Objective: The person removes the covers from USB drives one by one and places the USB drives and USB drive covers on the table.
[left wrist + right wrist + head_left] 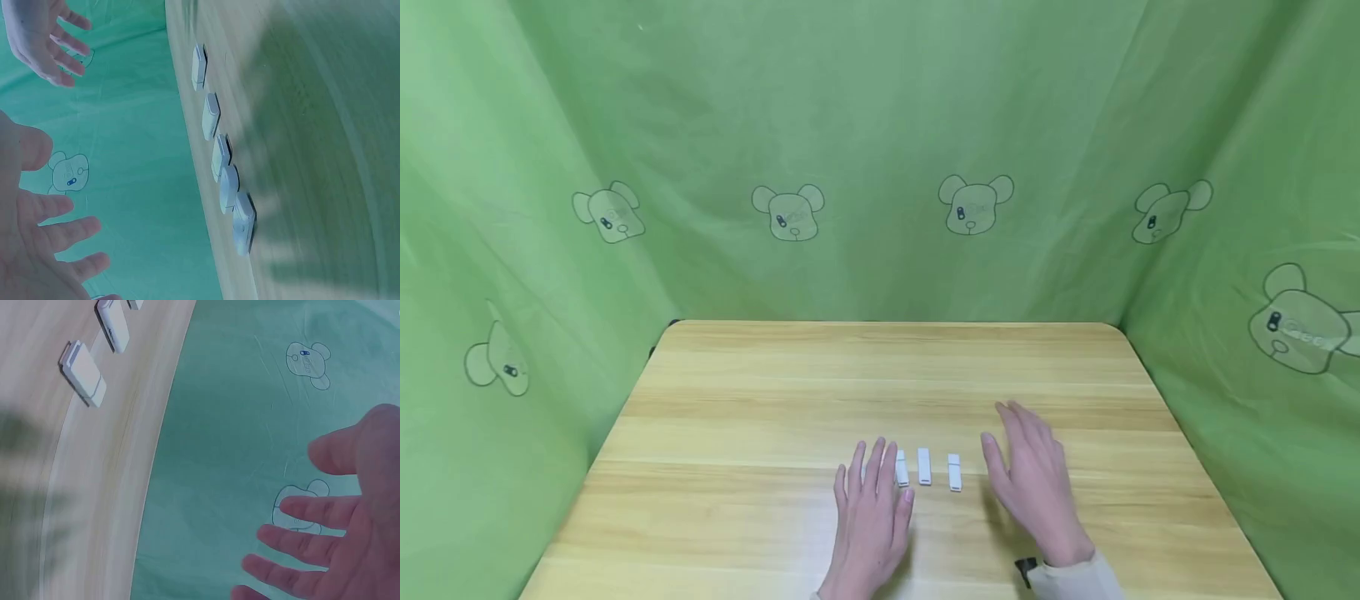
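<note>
Head view: The bench (pixel 737 400) carries a row of small white blocks (pixel 924 467), about midway between its left and right edges and well apart from the far edge. Three blocks show; the left hand (pixel 871 521) screens the left end of the row. Its fingers are extended and grasp nothing. The right hand (pixel 1037 483) is positioned right of the row, likewise released.

Left wrist view: Five blocks show in line. Those at the left end overlap in sight; contact between them cannot be confirmed.

Right wrist view: The right palm is empty, fingers spread, apart from the blocks.

Caution: A low sideways sweep of either hand could scatter the row. Pinching at the crowded left end might catch two blocks together.
</note>
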Action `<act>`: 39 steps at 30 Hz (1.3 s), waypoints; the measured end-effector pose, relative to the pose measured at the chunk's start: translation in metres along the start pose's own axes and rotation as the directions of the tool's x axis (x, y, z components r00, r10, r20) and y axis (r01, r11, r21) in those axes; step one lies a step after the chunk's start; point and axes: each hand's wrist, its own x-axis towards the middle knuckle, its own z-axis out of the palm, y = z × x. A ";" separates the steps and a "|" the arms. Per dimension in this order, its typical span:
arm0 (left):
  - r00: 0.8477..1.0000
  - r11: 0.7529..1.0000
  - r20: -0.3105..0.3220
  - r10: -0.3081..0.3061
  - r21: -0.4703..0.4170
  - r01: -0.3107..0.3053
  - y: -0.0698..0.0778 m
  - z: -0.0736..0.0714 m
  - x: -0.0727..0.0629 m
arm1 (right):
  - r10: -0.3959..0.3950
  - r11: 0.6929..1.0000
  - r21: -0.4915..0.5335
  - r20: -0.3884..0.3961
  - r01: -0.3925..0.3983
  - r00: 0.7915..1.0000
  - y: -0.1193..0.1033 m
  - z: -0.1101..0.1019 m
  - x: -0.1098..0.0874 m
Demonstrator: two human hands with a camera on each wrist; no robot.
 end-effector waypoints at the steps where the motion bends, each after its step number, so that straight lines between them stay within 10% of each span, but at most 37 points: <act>1: 1.000 1.000 0.000 0.001 0.001 -0.001 0.000 0.000 0.000 | 0.004 1.000 0.001 0.003 -0.004 1.000 -0.001 0.001 0.001; 20: 1.000 1.000 -0.002 0.020 0.002 -0.020 0.000 0.003 -0.001 | 0.109 0.994 0.012 0.152 -0.112 0.982 -0.004 0.033 0.018; 39: 0.999 1.000 0.030 0.014 -0.012 -0.013 0.001 0.005 -0.001 | 0.289 0.957 -0.133 0.423 -0.256 0.859 -0.003 0.058 0.018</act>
